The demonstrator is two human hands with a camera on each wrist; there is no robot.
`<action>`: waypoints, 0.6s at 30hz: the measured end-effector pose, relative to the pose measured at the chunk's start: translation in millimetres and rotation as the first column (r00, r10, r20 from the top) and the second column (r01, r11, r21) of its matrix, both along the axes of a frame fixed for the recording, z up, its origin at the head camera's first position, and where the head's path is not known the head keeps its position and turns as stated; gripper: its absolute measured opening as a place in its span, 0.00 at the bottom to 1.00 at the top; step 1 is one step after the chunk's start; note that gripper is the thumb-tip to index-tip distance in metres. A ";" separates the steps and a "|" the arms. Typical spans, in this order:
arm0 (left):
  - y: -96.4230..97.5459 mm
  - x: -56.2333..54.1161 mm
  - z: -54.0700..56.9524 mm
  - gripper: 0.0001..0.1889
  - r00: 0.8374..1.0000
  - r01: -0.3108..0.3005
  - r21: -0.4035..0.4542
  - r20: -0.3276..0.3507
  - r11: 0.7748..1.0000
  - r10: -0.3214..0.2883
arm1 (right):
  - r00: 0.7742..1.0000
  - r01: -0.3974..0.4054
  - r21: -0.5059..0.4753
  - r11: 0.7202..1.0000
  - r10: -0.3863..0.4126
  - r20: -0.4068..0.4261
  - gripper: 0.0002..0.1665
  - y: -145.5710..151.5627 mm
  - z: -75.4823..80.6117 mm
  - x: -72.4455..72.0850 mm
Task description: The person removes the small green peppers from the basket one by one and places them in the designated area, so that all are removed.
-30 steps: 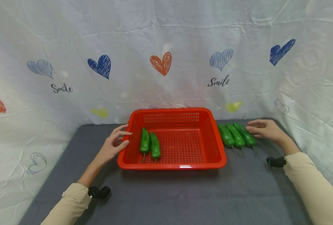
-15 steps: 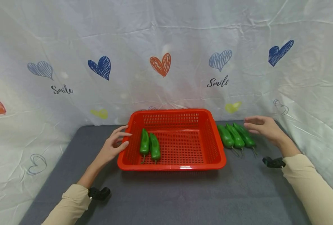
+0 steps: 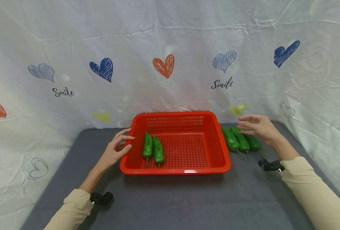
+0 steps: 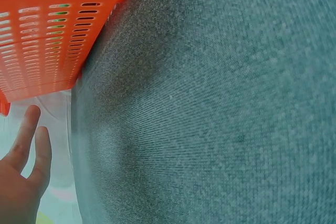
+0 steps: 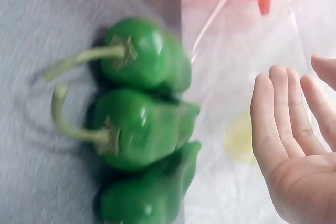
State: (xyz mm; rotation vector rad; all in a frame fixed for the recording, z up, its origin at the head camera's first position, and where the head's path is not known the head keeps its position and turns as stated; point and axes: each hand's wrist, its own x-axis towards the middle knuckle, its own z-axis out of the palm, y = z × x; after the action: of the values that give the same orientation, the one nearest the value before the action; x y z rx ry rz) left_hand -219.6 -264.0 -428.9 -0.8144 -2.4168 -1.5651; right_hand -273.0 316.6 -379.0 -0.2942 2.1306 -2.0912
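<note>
Two green peppers (image 3: 153, 148) lie side by side in the left part of a red plastic basket (image 3: 175, 171). My left hand (image 3: 116, 148) rests at the basket's left rim, fingers loosely spread along it; the left wrist view shows its fingers (image 4: 43, 156) beside the slotted wall. Three more green peppers (image 3: 231, 140) lie in a row on the table, right of the basket, stems towards me. My right hand (image 3: 257, 127) hovers over the far ends of this row with nothing in it, partly covering the rightmost pepper (image 5: 144, 198). Its fingers are straight in the right wrist view.
The grey cloth-covered table (image 3: 175, 201) stretches in front of the basket. A white curtain (image 3: 187, 38) printed with hearts hangs right behind the basket and along both sides.
My right hand has lifted from beside the rightmost pepper and moved left over the row. My left hand, the basket and the peppers stay where they were.
</note>
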 end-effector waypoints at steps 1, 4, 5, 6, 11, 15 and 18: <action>0.0 -0.2 -0.2 0.17 1.000 -0.002 0.002 0.003 1.000 0.002 | 1.000 -0.002 -0.002 1.000 0.002 0.006 0.10 -3.2 1.7 0.1; -0.4 -0.9 -1.0 0.17 1.000 -0.013 0.008 0.017 1.000 0.013 | 1.000 -0.002 0.018 1.000 0.002 0.016 0.11 -11.9 6.7 -0.5; -0.5 -1.1 -1.3 0.17 1.000 -0.016 0.008 0.019 1.000 0.016 | 1.000 -0.002 0.029 1.000 0.002 0.019 0.13 -14.6 8.5 -0.8; -0.6 -1.3 -1.5 0.17 1.000 -0.018 0.009 0.021 1.000 0.018 | 1.000 -0.004 0.040 0.999 0.003 0.022 0.14 -17.1 10.0 -1.3; -1.0 -1.7 -2.0 0.17 1.000 -0.020 0.011 0.021 1.000 0.020 | 0.999 -0.023 0.095 0.995 0.020 0.024 0.23 -28.3 17.1 -4.1; -0.8 -1.5 -1.2 0.17 1.000 -0.008 0.011 0.014 1.000 0.007 | 0.999 -0.031 0.110 0.993 0.029 0.016 0.23 -37.1 21.3 -7.0; -0.7 -1.3 -0.1 0.17 1.000 0.004 0.010 0.005 1.000 -0.004 | 0.999 -0.039 0.115 0.993 0.037 0.013 0.23 -44.5 25.3 -9.7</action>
State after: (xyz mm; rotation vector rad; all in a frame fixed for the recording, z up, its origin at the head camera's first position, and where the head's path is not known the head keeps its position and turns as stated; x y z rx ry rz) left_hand -220.9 -264.7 -429.0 -0.8147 -2.4105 -1.5810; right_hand -282.6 272.1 -353.7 -0.3061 2.2108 -1.9356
